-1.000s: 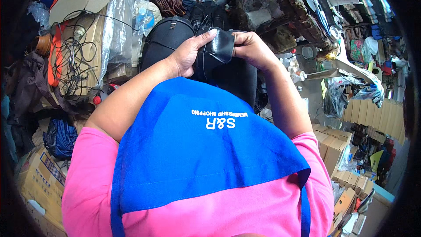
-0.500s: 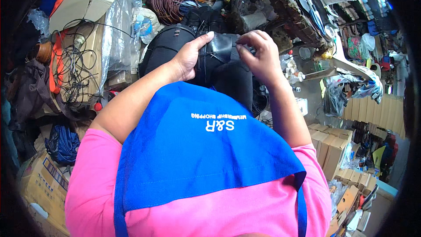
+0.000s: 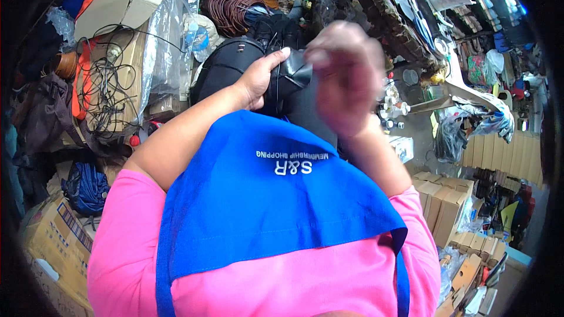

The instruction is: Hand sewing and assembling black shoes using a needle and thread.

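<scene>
My left hand [image 3: 257, 82] grips a shiny black leather-like piece [image 3: 295, 72] over my lap, its thumb along the near left edge and most of its fingers tucked out of sight. Thin light thread-like marks run along the piece. Above and to the right of it my right hand [image 3: 348, 76] is raised and smeared by motion. Its fingers look curled in a pinch; whatever sits between them is too blurred to make out. Under the piece lies dark cloth [image 3: 220, 73] over my legs. A blue apron [image 3: 264, 199] covers my front.
To the left, tangled black cord [image 3: 108, 82] lies on cardboard beside clear plastic sheeting [image 3: 163, 53]. Coiled reddish-brown cord [image 3: 230, 13] sits beyond my lap. On the right are small white-capped bottles [image 3: 395, 107], a dark plastic bag [image 3: 449, 136] and stacked cardboard boxes [image 3: 440, 196].
My right hand has lifted away from the black piece toward me and slightly right, blurring as it moves. My left hand keeps its hold; the view has shifted slightly.
</scene>
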Demonstrator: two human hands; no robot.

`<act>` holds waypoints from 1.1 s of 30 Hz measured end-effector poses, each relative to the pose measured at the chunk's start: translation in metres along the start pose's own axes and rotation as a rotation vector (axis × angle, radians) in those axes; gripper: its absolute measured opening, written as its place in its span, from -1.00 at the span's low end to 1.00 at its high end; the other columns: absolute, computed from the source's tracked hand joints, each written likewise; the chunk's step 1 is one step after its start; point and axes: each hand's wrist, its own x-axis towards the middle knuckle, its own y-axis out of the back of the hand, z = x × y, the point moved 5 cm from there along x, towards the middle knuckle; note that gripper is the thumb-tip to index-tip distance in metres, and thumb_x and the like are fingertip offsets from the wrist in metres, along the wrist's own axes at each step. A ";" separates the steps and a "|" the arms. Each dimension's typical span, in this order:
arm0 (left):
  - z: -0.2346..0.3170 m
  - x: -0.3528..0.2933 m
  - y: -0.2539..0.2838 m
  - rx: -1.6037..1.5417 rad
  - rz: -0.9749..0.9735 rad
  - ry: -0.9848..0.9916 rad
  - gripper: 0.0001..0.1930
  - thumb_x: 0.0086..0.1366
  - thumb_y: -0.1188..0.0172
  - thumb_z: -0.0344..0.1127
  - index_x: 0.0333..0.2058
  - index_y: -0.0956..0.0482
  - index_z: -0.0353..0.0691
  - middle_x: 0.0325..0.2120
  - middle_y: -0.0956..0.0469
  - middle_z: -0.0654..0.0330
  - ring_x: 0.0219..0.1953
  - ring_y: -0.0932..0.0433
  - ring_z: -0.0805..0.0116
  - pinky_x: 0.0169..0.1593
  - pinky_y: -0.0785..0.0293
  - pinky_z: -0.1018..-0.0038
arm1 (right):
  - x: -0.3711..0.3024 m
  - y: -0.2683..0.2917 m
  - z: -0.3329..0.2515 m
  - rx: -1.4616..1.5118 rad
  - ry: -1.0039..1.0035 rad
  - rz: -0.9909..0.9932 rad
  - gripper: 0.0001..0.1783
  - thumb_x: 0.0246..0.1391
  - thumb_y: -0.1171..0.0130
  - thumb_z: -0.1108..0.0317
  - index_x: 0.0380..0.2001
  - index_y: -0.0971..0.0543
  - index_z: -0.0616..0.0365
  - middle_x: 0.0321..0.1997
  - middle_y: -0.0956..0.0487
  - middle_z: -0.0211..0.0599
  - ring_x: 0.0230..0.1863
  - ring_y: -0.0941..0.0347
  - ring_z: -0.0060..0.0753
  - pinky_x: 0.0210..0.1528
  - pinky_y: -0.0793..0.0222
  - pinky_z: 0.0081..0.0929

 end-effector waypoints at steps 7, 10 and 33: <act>0.044 -0.061 -0.004 0.807 0.125 -0.025 -0.58 0.25 -0.14 -0.08 -0.15 -0.50 -0.38 -0.26 -0.57 0.15 -0.26 -0.54 0.47 -0.11 -0.45 0.50 | 0.047 0.136 -0.036 1.061 -0.751 0.188 -0.78 0.23 0.06 0.22 -0.17 -0.46 0.07 -0.12 -0.51 -0.19 -0.02 -0.43 -0.06 0.05 -0.34 -0.07; 0.084 -0.105 0.010 1.474 -0.015 -0.063 -0.67 0.21 -0.17 -0.17 -0.24 -0.52 -0.38 -0.38 -0.54 0.20 -0.31 -0.49 0.48 -0.17 -0.43 0.49 | 0.060 0.251 -0.085 0.548 -0.535 0.250 -0.72 -0.02 -0.09 0.49 -0.70 -0.28 -0.05 -0.69 -0.29 -0.61 -0.65 -0.18 -0.76 -0.39 -0.16 -0.60; 0.268 -0.353 0.120 1.086 0.636 -0.428 -0.86 0.19 -0.19 -0.35 -0.44 -0.41 -0.23 -0.49 -0.30 0.43 -0.47 -0.17 0.64 -0.34 -0.09 0.64 | -0.152 0.228 0.089 -0.733 -1.110 -0.426 -0.73 -0.06 -0.33 0.30 -0.57 -0.51 0.27 -0.58 -0.31 -0.48 -0.50 -0.19 -0.65 -0.45 -0.15 -0.59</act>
